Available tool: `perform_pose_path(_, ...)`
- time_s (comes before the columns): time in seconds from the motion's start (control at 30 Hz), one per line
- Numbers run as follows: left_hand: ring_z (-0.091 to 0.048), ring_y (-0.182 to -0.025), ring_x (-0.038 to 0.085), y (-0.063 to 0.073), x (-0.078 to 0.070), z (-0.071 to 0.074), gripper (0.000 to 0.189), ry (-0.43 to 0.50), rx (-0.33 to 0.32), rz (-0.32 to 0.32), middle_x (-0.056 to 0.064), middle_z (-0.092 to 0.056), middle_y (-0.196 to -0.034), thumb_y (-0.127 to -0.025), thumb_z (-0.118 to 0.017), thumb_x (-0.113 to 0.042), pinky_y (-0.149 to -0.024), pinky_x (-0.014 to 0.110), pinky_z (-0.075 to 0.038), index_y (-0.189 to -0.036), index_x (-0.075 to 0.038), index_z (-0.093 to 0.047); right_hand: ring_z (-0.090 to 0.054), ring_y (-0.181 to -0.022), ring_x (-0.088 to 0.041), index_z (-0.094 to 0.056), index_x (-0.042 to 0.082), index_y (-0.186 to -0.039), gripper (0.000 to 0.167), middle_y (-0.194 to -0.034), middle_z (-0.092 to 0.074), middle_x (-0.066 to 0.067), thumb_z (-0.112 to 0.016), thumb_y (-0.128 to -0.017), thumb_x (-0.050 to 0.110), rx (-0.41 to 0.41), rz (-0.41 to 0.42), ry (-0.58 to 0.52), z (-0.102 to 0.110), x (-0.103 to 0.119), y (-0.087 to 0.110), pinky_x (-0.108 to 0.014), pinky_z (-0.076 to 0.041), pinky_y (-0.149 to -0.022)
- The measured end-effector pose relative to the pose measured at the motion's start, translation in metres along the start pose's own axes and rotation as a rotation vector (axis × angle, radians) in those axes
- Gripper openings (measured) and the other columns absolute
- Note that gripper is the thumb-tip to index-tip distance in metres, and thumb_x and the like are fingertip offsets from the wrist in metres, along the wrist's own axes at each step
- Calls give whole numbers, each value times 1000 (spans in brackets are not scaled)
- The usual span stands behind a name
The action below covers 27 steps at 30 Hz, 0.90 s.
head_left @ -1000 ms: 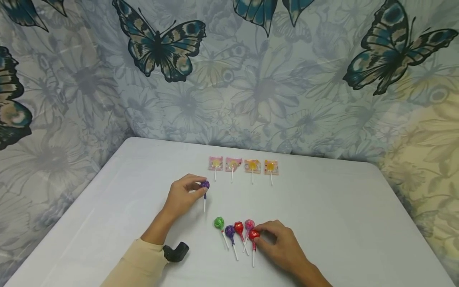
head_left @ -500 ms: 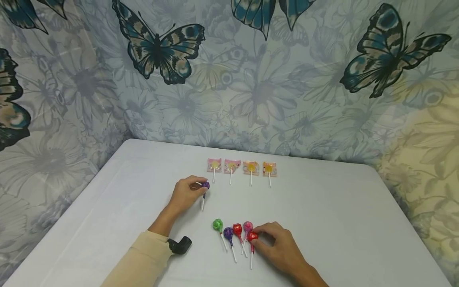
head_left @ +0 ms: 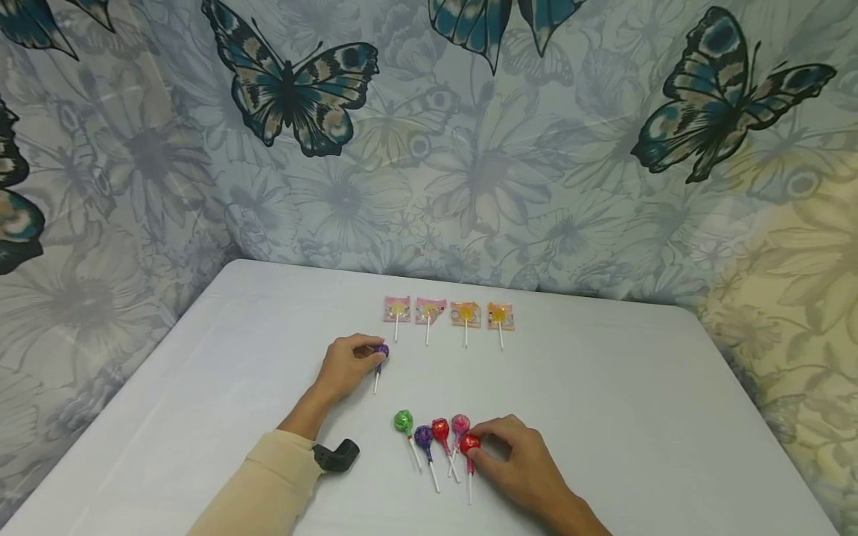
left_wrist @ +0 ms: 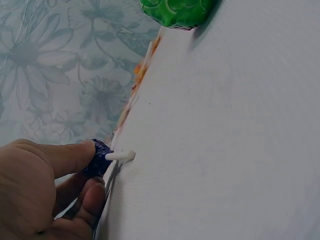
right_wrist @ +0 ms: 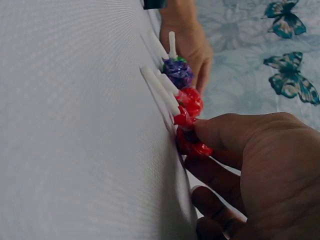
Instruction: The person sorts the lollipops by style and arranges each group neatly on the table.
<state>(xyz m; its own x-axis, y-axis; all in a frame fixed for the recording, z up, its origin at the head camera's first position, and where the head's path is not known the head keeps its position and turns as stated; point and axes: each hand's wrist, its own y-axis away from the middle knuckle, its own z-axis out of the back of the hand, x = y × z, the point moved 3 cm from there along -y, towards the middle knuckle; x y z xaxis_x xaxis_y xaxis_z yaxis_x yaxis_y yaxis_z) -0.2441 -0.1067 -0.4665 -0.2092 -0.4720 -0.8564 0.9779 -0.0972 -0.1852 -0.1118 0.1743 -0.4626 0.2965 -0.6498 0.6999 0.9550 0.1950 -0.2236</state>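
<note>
Lollipops lay on the white table (head_left: 603, 402), and each hand was on one. Left of centre in the head view, the left hand (head_left: 346, 366) pinched the head of a purple lollipop (head_left: 381, 351) between thumb and fingers; its white stick pointed toward the lower edge of the frame and rested on the table. The left wrist view showed the same pinch, thumb on top of the dark wrapper. A cream sleeve (head_left: 261, 491) covered that forearm, with a black device (head_left: 337, 454) at the wrist. Above, near the table's far edge, four flat lollipops in pink wrappers (head_left: 447, 313) lay in a row. In the lower centre, a green lollipop (head_left: 403, 421), a second purple lollipop (head_left: 423, 435), a red one (head_left: 440, 429) and a pink one (head_left: 459, 424) lay close together. Just right of them, the right hand (head_left: 523, 458) gripped the head of another red lollipop (head_left: 469, 444) with thumb and fingertips, its stick lying on the table. Butterfly-printed cloth (head_left: 429, 134) hung behind.
</note>
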Motion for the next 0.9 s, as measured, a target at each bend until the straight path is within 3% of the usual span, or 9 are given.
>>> perform_pose_path(0.33,-58,-72,15,-1,1,-1,25,-42,-9,1,0,-63,-80,-83,-76,-5,-65,30,-49,-107,-2,-73,-57,-89,-5,-73,29,-97,26,-92,-61,24,-81,-78,12,0,-1,-12,1,1,1,-31,-51,-81)
perform_pose_path(0.67,-59,-76,17,0,3,-2,25,-59,-15,-8,4,-66,-86,-83,-75,-4,-69,33,-50,-109,-2,-72,-58,-87,-5,-74,28,-95,27,-91,-62,22,-81,-76,9,-15,55,-6,2,3,0,-30,-51,-78)
perform_pose_path(0.9,-59,-76,17,2,2,-3,27,-44,-10,-15,4,-66,-85,-82,-75,-2,-69,33,-50,-109,-1,-72,-59,-82,-8,-73,29,-92,34,-87,-63,21,-83,-72,4,-70,107,-55,4,3,1,-29,-50,-73)
